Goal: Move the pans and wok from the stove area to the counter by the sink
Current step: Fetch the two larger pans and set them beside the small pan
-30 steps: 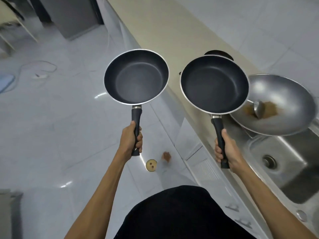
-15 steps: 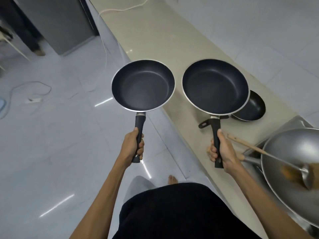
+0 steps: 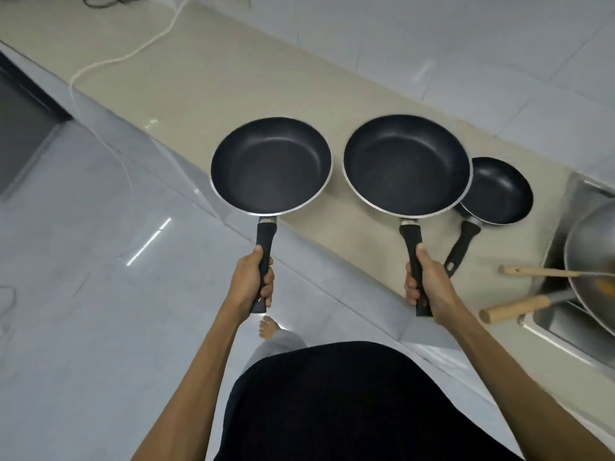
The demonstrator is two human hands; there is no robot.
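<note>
My left hand [image 3: 251, 282] grips the black handle of a black non-stick frying pan [image 3: 271, 166], held level over the counter's front edge. A slightly larger black frying pan [image 3: 406, 165] hangs above the beige counter [image 3: 233, 78], its handle in my right hand [image 3: 427, 287]. To its right a small black pan [image 3: 497, 191] rests on the counter, handle toward me. At the far right edge a steel wok [image 3: 590, 261] with a wooden handle sits over the sink, a wooden-handled ladle lying in it.
A white cable [image 3: 129, 54] trails across the counter's far left and down its front. The steel sink [image 3: 565, 324] is at the right. Grey tiled floor [image 3: 83, 294] spreads to the left, with a dark cabinet at the left edge. My bare foot shows below.
The view has swung left along the counter, so the wok and sink slid to the right edge. Both pans now hang over the counter beside the small pan, still gripped.
</note>
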